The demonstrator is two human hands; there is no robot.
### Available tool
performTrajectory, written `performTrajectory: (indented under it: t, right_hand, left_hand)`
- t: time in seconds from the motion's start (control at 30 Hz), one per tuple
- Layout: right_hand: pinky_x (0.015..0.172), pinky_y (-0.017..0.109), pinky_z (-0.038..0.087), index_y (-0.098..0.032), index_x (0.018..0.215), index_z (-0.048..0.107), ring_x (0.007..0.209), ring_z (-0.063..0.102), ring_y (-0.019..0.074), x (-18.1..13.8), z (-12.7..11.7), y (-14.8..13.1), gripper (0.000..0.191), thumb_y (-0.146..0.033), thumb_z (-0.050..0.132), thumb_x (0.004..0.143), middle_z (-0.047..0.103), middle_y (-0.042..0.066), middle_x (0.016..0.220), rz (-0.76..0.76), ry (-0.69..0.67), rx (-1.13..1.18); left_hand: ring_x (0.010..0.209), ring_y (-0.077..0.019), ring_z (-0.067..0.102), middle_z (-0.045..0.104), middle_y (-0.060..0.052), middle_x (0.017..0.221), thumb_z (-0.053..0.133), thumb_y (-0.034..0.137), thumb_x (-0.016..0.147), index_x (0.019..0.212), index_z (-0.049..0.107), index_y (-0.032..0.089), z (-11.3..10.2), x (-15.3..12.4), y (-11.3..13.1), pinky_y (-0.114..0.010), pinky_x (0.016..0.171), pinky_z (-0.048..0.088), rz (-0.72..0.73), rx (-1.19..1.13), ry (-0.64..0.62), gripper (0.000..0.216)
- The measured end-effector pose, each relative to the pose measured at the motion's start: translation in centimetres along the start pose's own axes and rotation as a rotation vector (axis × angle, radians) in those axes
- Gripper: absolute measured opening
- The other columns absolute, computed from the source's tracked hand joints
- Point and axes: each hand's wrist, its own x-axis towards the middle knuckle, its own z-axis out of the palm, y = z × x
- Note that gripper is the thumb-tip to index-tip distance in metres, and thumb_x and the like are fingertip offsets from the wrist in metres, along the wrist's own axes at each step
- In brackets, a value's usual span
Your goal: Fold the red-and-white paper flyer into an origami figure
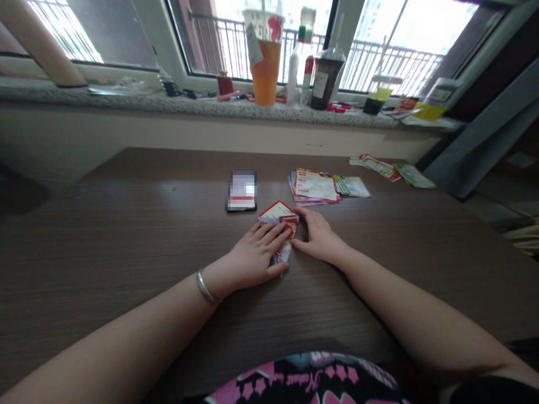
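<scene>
A folded printed paper sheet [278,212] with red edges lies on the brown table, its pointed top facing away from me. My left hand [259,252], a silver bangle on its wrist, rests flat across the sheet with fingers stretched out, hiding much of its left and middle. At the sheet's right edge is my right hand [319,235]; its thumb and fingertips touch the edge at separate spots, with a gap between them. Just beyond the paper lies a phone [241,192]. Behind my right hand sits a stack of printed sheets [315,186].
More printed papers [381,167] lie at the table's far right. On the stone windowsill [202,106] stand a tall cup of orange drink [266,70], a dark drink cup [326,78], bottles and small items. A grey curtain [484,132] hangs at the right.
</scene>
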Motion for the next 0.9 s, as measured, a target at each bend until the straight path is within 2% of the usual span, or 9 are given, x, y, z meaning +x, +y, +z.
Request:
performTrajectory:
  t: [0.3,0.53,0.9]
  right_hand:
    - [0.101,0.045,0.041,-0.017,0.125,0.05,0.117,0.054,0.0277,0.7,0.0,0.5,0.055,-0.036,0.064,0.075,0.06,0.013,0.124,0.086,0.048,-0.052]
    - [0.098,0.045,0.041,-0.018,0.12,0.055,0.114,0.054,0.0287,0.9,-0.2,0.3,0.049,-0.037,0.062,0.076,0.062,0.011,0.121,0.163,0.042,-0.139]
    - [0.096,0.045,0.038,-0.023,0.106,0.065,0.111,0.053,0.0284,1.1,-0.6,0.0,0.03,-0.036,0.059,0.08,0.063,0.006,0.119,0.215,0.026,-0.219]
  left_hand:
    - [0.144,-0.0295,0.021,0.025,-0.009,0.156,0.031,0.062,0.092,0.15,0.025,0.018,0.0,0.0,0.1,-0.042,0.117,0.009,-0.011,0.01,-0.014,0.073]
    - [0.143,-0.0299,0.023,0.027,-0.008,0.156,0.034,0.062,0.091,0.151,0.023,0.02,0.2,-0.1,0.0,-0.043,0.117,0.01,-0.003,0.001,0.019,0.073]
    - [0.143,-0.0318,0.023,0.028,-0.008,0.155,0.035,0.062,0.091,0.151,0.023,0.021,0.0,0.0,0.0,-0.045,0.117,0.011,0.0,-0.004,0.003,0.073]
